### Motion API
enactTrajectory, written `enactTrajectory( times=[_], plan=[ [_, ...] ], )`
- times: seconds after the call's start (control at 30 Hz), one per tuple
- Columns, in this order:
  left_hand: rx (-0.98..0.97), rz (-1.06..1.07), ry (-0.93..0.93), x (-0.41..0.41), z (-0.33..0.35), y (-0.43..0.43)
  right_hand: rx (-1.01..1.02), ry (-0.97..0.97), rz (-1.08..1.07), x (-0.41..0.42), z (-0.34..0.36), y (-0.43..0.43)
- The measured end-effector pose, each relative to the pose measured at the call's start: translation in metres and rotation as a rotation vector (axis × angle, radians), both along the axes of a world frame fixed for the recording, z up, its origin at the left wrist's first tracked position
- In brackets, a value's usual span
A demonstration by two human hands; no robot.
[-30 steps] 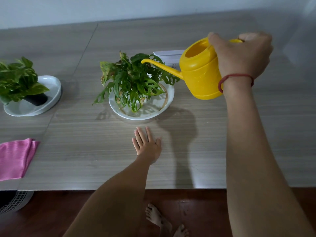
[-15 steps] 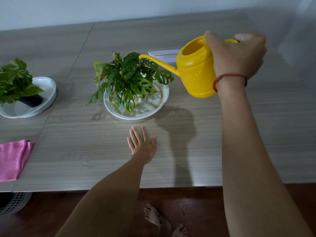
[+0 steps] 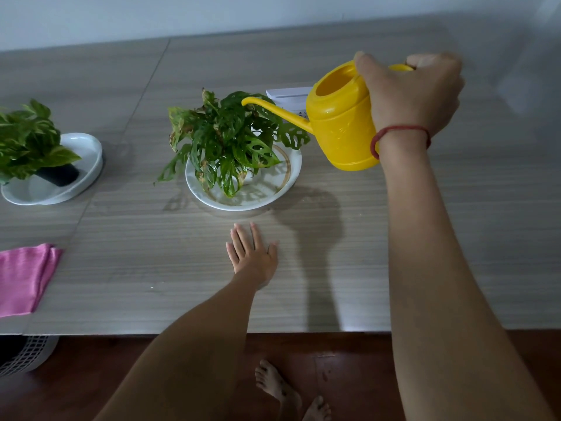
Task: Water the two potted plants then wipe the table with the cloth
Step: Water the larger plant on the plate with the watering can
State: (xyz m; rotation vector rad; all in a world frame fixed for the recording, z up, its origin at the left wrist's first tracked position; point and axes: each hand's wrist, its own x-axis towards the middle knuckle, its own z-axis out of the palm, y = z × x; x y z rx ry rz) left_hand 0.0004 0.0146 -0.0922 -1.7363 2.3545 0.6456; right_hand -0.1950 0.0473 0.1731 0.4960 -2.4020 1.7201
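My right hand [image 3: 413, 95] grips the handle of a yellow watering can [image 3: 340, 123], held in the air and tilted left. Its thin spout ends above the leaves of the middle plant [image 3: 227, 138], which stands in a white dish [image 3: 285, 177]. No water stream is visible. A second plant [image 3: 27, 141] in a dark pot sits in a white oval dish [image 3: 88, 156] at the far left. The pink cloth [image 3: 21, 281] lies folded near the table's front left edge. My left hand [image 3: 252, 253] rests flat on the table [image 3: 455, 238], fingers apart, just in front of the middle dish.
A white flat object [image 3: 288, 95] lies behind the middle plant, partly hidden by the can. The table's front edge runs across the lower view, with a wooden floor, bare feet [image 3: 291, 393] and a white mesh basket [image 3: 24, 354] below it.
The view has shifted slightly; the can and both hands hold almost the same pose, spout still over the middle plant.
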Motion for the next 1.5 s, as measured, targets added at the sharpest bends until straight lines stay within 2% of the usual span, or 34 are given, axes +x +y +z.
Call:
enactTrajectory(
  times=[0.37, 0.6, 0.97, 1.3, 1.5],
  plan=[
    [0.014, 0.003, 0.004, 0.000, 0.000, -0.001, 0.055, -0.073, 0.076, 0.000, -0.002, 0.005],
    [0.007, 0.001, -0.005, -0.001, -0.001, -0.001, 0.071, -0.031, -0.014, 0.001, -0.002, 0.004],
    [0.013, -0.012, -0.001, 0.000, 0.000, -0.001, 0.043, -0.064, 0.029, 0.019, 0.006, -0.001],
    [0.011, -0.004, 0.004, 0.000, 0.000, -0.001, 0.036, -0.011, 0.020, 0.023, 0.007, -0.005],
    [0.024, -0.009, -0.005, 0.000, 0.001, -0.001, -0.026, -0.144, 0.009, 0.019, -0.007, -0.004]
  ],
)
